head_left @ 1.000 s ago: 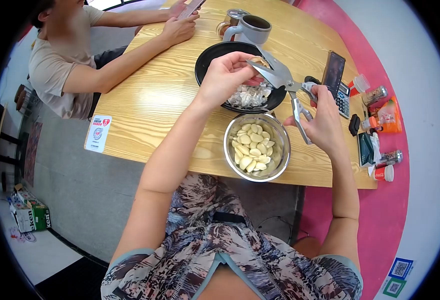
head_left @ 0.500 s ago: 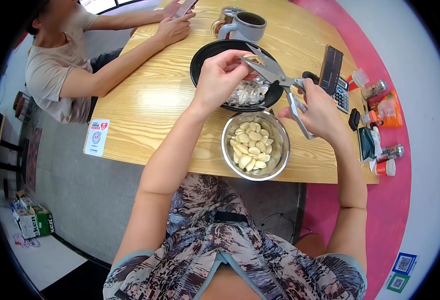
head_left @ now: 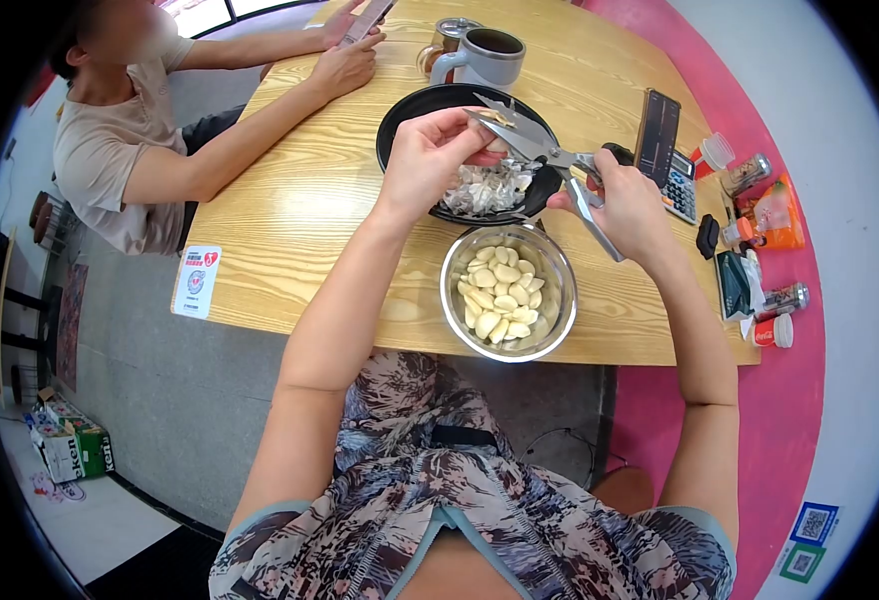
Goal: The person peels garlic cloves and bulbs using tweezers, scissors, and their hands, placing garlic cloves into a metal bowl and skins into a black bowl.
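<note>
My left hand (head_left: 428, 160) pinches a garlic clove (head_left: 498, 147), mostly hidden by the fingers, above a black plate (head_left: 388, 135). Loose garlic skins (head_left: 495, 190) are heaped on that plate. In my right hand (head_left: 628, 205) are metal scissors (head_left: 558, 157), gripped by the handles. Their blades are parted and point left, the tips right at my left fingertips. Closer to me, a shiny steel bowl (head_left: 452, 318) holds many pale peeled garlic cloves (head_left: 500, 292).
Behind the plate stand a grey mug (head_left: 495, 68) and a glass jar (head_left: 450, 35). A propped phone (head_left: 658, 130), a calculator (head_left: 680, 190) and several small containers line the right edge. Across the left corner, another person (head_left: 120, 150) holds a phone (head_left: 365, 22).
Both hands and the scissors have shifted slightly left. The blade tips sit a little further left over the plate. The bowl and its cloves look the same.
</note>
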`<state>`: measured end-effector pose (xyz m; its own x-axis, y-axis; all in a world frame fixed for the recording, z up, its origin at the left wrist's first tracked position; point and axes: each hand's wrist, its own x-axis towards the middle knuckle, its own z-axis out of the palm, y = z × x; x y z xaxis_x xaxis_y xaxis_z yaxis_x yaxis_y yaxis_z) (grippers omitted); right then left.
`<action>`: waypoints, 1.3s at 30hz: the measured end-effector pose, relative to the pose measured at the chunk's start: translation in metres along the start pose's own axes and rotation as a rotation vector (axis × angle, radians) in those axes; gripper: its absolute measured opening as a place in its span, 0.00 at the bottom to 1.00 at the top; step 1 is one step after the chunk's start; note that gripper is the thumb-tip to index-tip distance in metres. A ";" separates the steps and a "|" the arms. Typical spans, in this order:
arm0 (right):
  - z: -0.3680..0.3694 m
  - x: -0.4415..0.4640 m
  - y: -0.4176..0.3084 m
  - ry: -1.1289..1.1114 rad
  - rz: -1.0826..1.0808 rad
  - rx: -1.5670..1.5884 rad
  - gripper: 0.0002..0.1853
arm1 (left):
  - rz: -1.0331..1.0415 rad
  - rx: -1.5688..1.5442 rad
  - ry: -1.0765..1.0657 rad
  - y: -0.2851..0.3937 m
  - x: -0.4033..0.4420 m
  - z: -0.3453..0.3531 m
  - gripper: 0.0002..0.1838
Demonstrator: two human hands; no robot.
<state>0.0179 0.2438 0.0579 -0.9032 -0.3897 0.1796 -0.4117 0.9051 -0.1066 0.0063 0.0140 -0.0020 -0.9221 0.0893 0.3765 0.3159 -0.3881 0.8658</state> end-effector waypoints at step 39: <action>-0.003 0.003 -0.009 -0.003 0.037 0.179 0.46 | 0.000 -0.016 0.121 -0.001 0.004 -0.003 0.13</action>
<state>0.0192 0.2354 0.0625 -0.9186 -0.3570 0.1698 -0.3925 0.8744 -0.2853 0.0018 0.0115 -0.0023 -0.9426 -0.0217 0.3333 0.3135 -0.4023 0.8602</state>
